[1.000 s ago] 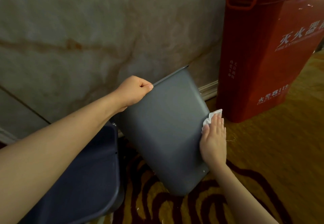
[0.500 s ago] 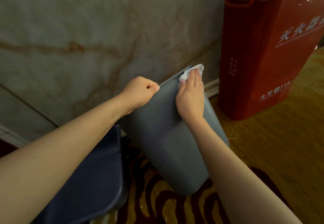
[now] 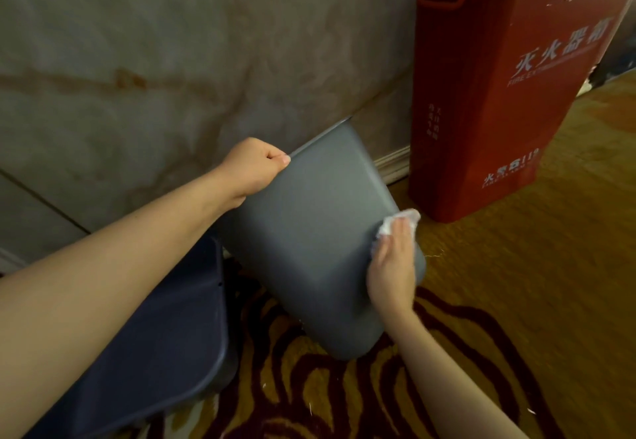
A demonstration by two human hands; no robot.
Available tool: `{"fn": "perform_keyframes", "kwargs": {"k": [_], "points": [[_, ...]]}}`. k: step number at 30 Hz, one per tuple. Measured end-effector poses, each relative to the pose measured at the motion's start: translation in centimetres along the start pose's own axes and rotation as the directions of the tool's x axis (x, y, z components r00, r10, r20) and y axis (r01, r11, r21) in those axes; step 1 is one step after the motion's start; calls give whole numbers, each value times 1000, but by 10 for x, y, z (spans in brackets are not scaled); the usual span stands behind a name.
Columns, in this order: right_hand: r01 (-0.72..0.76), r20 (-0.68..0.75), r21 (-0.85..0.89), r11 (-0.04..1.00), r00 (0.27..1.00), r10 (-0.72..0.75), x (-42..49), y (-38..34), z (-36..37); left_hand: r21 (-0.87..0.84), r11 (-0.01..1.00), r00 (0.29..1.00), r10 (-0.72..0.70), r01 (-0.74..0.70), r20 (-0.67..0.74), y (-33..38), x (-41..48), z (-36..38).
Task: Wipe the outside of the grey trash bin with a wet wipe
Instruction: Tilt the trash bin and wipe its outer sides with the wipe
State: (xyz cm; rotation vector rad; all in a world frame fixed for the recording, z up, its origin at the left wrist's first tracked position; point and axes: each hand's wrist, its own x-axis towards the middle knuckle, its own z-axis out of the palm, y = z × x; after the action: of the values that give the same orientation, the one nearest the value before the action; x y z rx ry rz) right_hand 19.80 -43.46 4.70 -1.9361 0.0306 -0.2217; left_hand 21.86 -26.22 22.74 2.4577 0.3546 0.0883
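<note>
The grey trash bin (image 3: 309,232) stands tilted toward the wall on its bottom corner, its broad side facing me. My left hand (image 3: 253,165) grips its top rim at the upper left. My right hand (image 3: 392,263) lies flat against the bin's right edge, pressing a crumpled white wet wipe (image 3: 399,222) under the fingertips. Part of the wipe sticks out past the fingers. The bin's opening is hidden from me.
A tall red fire-extinguisher box (image 3: 499,94) stands close to the right of the bin against the marble wall (image 3: 172,60). A dark blue lid or seat (image 3: 165,335) lies at the lower left. Patterned yellow and maroon carpet (image 3: 344,397) covers the floor.
My right hand with the wipe slid from the bin's top rim down along the right edge to its lower right side. The left hand kept its hold on the rim.
</note>
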Motion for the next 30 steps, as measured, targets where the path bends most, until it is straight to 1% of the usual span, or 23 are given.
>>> {"fn": "perform_keyframes", "kwargs": {"k": [1,2,3,4,5,7,8,10,12,14,15,17,18,20,22,25,28,30], "points": [[91,35,33,995,995,-92,-10,-19,9,-5,1000,1000,-14,14,-16,-1,0,1],[222,77,20,975,972,-223,-23,-40,21,-11,1000,999,-29,29,-29,-2,0,0],[355,123,-24,934,929,-350,-36,-60,33,-21,999,998,-40,39,-44,-3,0,-1],[461,169,-60,886,879,-446,-47,-75,44,-40,998,997,-54,51,-53,-3,-2,-2],[510,209,-67,858,848,-488,-55,-86,51,-57,996,996,-65,62,-62,-4,-2,-2],[536,242,-86,840,829,-504,-54,-87,50,-92,992,992,-98,91,-83,-3,-4,-3],[523,249,-95,847,836,-489,-50,-78,45,-106,988,988,-120,110,-97,-2,-4,-3],[408,238,-93,908,895,-378,-44,-48,31,-118,984,982,-148,134,-114,-1,-4,-3],[218,196,-108,970,961,-194,-41,-11,15,-132,980,979,-167,152,-118,-1,-4,-3],[19,139,-132,991,990,0,-43,26,-3,-133,979,977,-170,153,-128,-1,-1,-2],[-77,115,-114,990,989,90,-46,41,-10,-129,980,976,-166,148,-138,-1,0,-2],[-255,113,-36,966,960,258,-54,58,-15,-120,982,975,-161,144,-152,0,0,-1],[-323,130,-8,946,938,321,-58,62,-14,-118,982,975,-162,145,-152,1,0,-1],[-418,153,68,906,902,404,-61,59,-9,-119,981,975,-172,155,-143,2,-2,-2],[-470,129,138,872,881,454,-59,53,-6,-133,977,974,-186,169,-131,1,-3,-3],[-482,72,143,865,876,476,-51,51,-7,-152,968,968,-219,200,-124,0,-4,-4],[-378,14,115,919,925,379,-48,42,-12,-168,961,965,-238,218,-109,1,-4,-3],[-336,16,112,935,941,337,-48,35,-13,-177,957,961,-252,231,-111,2,-3,-5]]}}
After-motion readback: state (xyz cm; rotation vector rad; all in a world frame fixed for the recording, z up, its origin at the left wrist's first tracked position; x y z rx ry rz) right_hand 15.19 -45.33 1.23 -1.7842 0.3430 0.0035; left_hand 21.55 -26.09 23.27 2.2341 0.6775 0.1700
